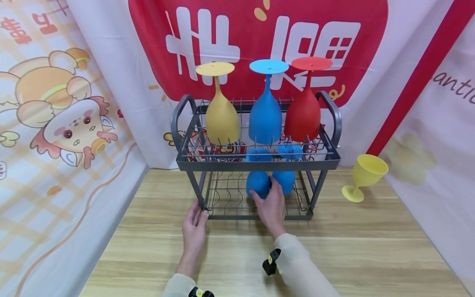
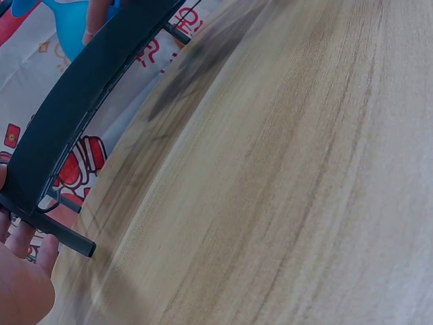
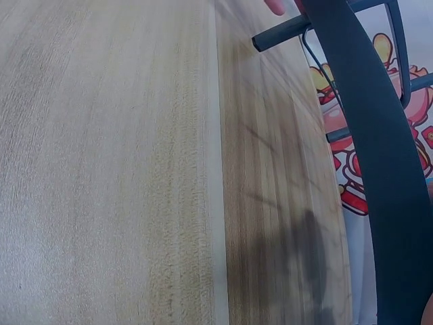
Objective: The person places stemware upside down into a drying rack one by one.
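Observation:
A dark two-tier wire dish rack (image 1: 257,166) stands on the table. My left hand (image 1: 194,229) holds its lower front left corner, thumb in front; in the left wrist view fingers (image 2: 20,237) curl about the rack's edge. On the lower tier, my right hand (image 1: 272,206) grips a blue goblet (image 1: 257,183), thumb at its left and fingers at its right. Just right of it stands a second blue goblet (image 1: 285,181), partly behind the hand. Upside down on the upper tier are a yellow goblet (image 1: 222,117), a blue goblet (image 1: 265,119) and a red goblet (image 1: 303,117).
Right of the rack, a yellow goblet (image 1: 367,171) stands upright on the wooden table (image 1: 148,247). A white cloth with a red printed panel (image 1: 256,24) hangs behind the rack. Patterned cloth walls (image 1: 67,165) border the table at the left and right.

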A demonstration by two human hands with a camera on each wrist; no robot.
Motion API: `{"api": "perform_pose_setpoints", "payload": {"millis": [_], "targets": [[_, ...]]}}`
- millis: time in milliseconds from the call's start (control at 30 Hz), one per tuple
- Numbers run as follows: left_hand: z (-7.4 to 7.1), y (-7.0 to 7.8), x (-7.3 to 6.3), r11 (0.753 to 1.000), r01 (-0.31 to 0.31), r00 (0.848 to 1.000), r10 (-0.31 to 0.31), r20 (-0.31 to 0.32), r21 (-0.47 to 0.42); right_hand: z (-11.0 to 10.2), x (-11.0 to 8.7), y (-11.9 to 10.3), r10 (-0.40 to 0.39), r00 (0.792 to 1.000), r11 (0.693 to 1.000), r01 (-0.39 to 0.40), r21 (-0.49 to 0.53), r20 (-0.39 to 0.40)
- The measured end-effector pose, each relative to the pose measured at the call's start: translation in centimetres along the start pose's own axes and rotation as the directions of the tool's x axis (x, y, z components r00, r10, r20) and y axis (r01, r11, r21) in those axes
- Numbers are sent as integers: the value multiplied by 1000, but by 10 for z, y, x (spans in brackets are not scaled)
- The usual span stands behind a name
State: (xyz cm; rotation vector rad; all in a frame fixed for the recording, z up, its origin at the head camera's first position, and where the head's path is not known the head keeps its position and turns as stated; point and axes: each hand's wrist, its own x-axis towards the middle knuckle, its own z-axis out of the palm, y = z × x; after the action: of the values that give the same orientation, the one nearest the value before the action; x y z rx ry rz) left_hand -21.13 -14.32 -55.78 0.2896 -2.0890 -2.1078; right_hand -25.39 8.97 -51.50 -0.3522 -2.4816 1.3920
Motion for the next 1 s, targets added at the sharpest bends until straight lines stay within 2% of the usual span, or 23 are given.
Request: {"api": "perform_pose_setpoints", "payload": {"millis": [233,467,800,1000], "targets": [[1,2,-1,1000,3,1000,-3,3,-7,0,0,-1,12,1000,1000,-12,-3,-7],[1,2,-2,1000,0,1000,0,3,-2,1,-1,1,-11,1000,1000,11,-8,-29],[2,0,-2,1000,-9,1000,9,-2,-4,-2,-6,9,-85,987,995,91,43,-133],[1,-1,-1,1000,-11,1000,11,-5,-6,-13,-11,12,-113,989,987,123,106,-100]]}}
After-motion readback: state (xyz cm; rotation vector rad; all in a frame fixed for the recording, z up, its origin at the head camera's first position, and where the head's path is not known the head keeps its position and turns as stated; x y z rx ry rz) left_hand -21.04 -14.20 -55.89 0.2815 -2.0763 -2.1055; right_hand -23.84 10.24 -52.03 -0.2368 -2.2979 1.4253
